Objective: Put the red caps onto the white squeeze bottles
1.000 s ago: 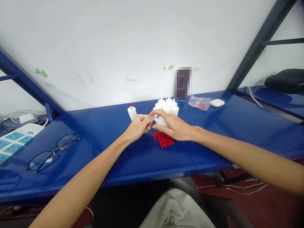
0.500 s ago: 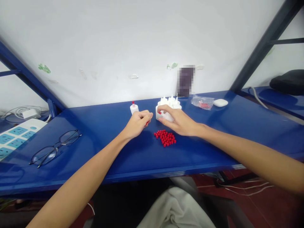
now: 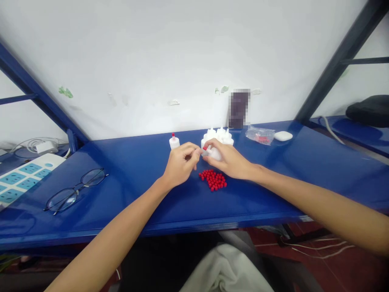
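Note:
My right hand (image 3: pixel 230 159) is closed around a small white squeeze bottle (image 3: pixel 215 154), tilted with its nozzle end toward the left. A red cap (image 3: pixel 205 148) shows by the nozzle, close to my right fingertips; whether it sits on the tip I cannot tell. Just left of the nozzle, my left hand (image 3: pixel 183 164) is pinched closed, and what its fingers hold is hidden. Below both hands lies a loose pile of small red caps (image 3: pixel 215 181). Behind my left hand stands a white bottle with a red cap (image 3: pixel 174 142). Several uncapped white bottles (image 3: pixel 223 134) stand behind my right hand.
On the blue table (image 3: pixel 127 162) are eyeglasses (image 3: pixel 75 190) and a power strip (image 3: pixel 27 178) at the left. A clear plastic bag with red pieces (image 3: pixel 260 136) and a white rounded case (image 3: pixel 283 136) lie at the right. A blurred dark panel (image 3: pixel 239 108) leans against the wall.
My left hand has moved right, to the nozzle end of the bottle. The red glimpsed in its fingers before is now out of sight. The view has shifted slightly.

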Demonstrator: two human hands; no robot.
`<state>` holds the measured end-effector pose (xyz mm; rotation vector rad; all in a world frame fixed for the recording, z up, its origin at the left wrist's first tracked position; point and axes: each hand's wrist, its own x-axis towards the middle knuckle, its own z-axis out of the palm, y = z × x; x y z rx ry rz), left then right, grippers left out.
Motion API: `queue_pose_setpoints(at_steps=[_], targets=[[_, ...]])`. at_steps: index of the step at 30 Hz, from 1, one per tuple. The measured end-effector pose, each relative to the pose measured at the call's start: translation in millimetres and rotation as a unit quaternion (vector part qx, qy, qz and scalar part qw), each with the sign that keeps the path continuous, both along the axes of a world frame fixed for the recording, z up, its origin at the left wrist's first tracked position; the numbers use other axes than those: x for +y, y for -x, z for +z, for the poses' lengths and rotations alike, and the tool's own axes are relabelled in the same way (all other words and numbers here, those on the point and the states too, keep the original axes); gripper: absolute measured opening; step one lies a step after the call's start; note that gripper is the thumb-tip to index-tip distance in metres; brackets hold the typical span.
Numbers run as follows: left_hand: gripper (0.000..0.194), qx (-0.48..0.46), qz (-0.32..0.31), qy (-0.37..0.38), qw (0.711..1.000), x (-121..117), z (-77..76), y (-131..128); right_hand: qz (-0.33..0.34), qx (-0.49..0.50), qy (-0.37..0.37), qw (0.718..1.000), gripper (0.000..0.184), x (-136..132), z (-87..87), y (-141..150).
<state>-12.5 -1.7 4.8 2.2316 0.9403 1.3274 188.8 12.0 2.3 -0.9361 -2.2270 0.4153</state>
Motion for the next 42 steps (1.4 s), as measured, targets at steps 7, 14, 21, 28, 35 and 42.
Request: queue_pose_setpoints(at_steps=[7,14,21,28,35,42], targets=[[0.031,0.055,-0.03,-0.151,0.987,-1,0.5,1,-0.004,0.019,0.009,1.0,0.04,3,-5.8,-2],[0.03,0.082,-0.047,-0.146,0.985,-1,-1.6,0,0.043,0.009,0.005,0.999,0.04,-1,-1.2,0],[0.031,0.108,0.042,-0.146,0.983,14,-3.5,10,-0.022,-0.05,0.013,0.998,0.057,1,1.2,-1],[0.032,0.353,0.097,-0.099,0.925,21,-8.5,19,-0.024,-0.079,-0.013,0.996,0.042,0,2.3,-4],[0.035,0.341,0.148,-0.156,0.915,12,-2.1,15,0.016,-0.094,-0.012,0.995,0.035,-6,5.4,-4],[0.047,0.095,0.029,-0.038,0.994,2,-0.8,2,0.095,-0.04,-0.003,0.995,0.045,-9,3.3,-3]])
